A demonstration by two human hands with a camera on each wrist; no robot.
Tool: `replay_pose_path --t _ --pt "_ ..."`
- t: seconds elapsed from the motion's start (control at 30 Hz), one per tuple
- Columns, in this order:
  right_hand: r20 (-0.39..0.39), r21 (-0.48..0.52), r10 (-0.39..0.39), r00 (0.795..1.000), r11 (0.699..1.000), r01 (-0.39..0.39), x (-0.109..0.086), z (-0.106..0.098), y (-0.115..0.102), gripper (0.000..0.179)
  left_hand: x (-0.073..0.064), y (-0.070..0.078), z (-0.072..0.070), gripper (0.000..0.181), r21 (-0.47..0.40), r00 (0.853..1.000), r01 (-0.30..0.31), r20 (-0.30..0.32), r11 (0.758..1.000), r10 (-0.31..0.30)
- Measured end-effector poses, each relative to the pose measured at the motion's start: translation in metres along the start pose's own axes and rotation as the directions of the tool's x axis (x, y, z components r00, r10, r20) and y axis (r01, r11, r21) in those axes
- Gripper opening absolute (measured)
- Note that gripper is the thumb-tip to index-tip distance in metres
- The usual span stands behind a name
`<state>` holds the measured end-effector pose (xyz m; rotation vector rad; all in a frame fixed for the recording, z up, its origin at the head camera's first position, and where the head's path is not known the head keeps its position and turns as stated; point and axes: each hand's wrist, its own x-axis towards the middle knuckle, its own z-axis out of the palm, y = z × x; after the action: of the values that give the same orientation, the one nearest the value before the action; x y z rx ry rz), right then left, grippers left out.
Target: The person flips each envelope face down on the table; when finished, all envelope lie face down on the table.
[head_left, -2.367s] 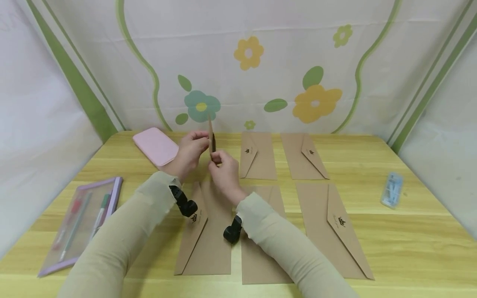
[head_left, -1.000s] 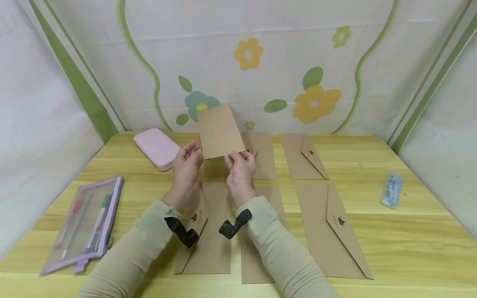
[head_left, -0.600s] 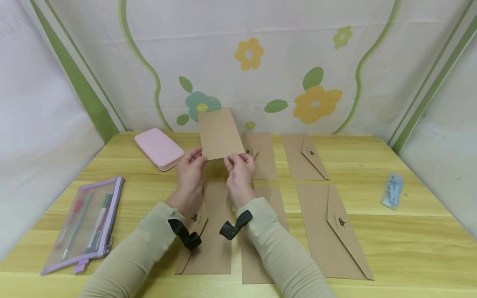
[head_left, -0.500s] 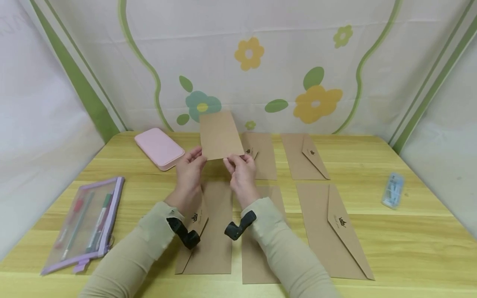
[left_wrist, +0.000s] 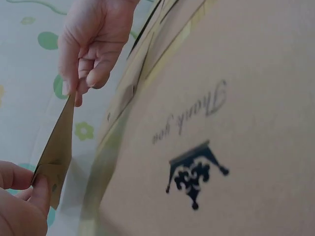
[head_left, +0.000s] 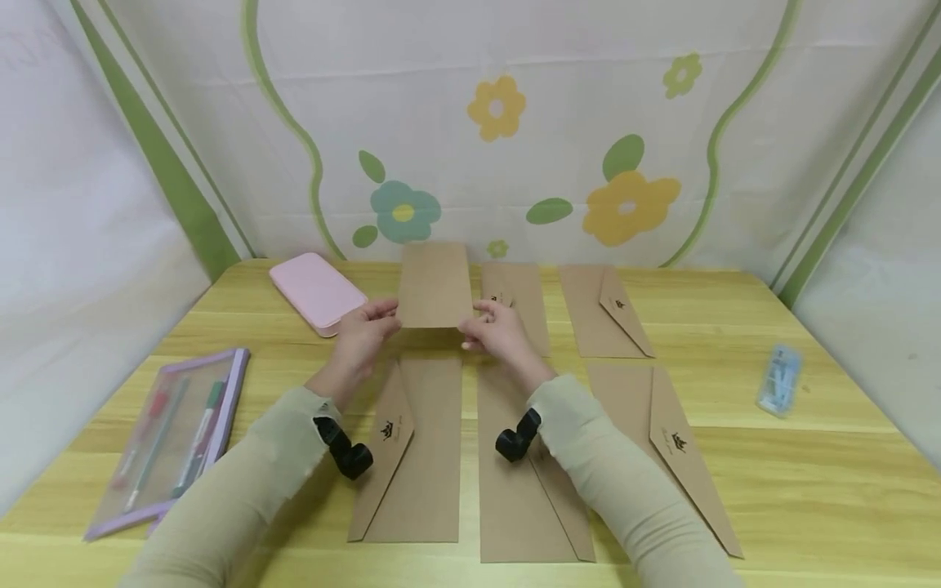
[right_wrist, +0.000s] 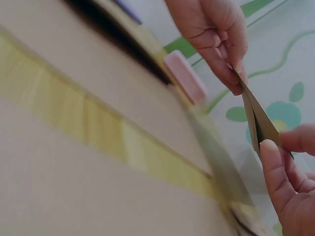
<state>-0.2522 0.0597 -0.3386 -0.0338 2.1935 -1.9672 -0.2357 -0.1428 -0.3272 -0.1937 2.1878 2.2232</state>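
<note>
Two pinches: left hand [head_left: 356, 336], right hand [head_left: 503, 333], fingers clamped on opposite edges.
Brown rectangular paper envelope [head_left: 435, 286]: between them, now lower and straighter, likely better aligned with its neighbour.
Flapped brown paper envelope [head_left: 528, 286]: beyond right fingers.

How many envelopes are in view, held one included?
6: the held envelope in the left hand and right hand; on the table, the back-middle envelope, back-right envelope, front-left envelope, front-middle envelope and front-right envelope. Others may be hidden underneath.
</note>
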Motion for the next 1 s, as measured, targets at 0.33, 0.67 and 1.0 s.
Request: replay_pose_path --t 0.33,0.67,1.0 --pt "0.019 -0.057 0.077 0.997 0.995 -0.076 0.004 0.009 0.016 0.055 0.008 -0.015 -0.009 0.045 0.108 0.996 0.068 0.046 0.992 -0.074" --pt "0.053 -0.132 0.076 0.996 0.989 -0.068 0.009 0.012 0.021 0.052 0.019 -0.026 -0.014 0.048 0.104 0.996 0.082 0.02 0.991 -0.085" --pt "0.064 -0.125 0.066 0.996 0.991 -0.057 0.007 0.014 0.017 0.051 0.021 -0.021 -0.013 0.051 0.178 0.995 0.094 -0.026 0.98 -0.091"
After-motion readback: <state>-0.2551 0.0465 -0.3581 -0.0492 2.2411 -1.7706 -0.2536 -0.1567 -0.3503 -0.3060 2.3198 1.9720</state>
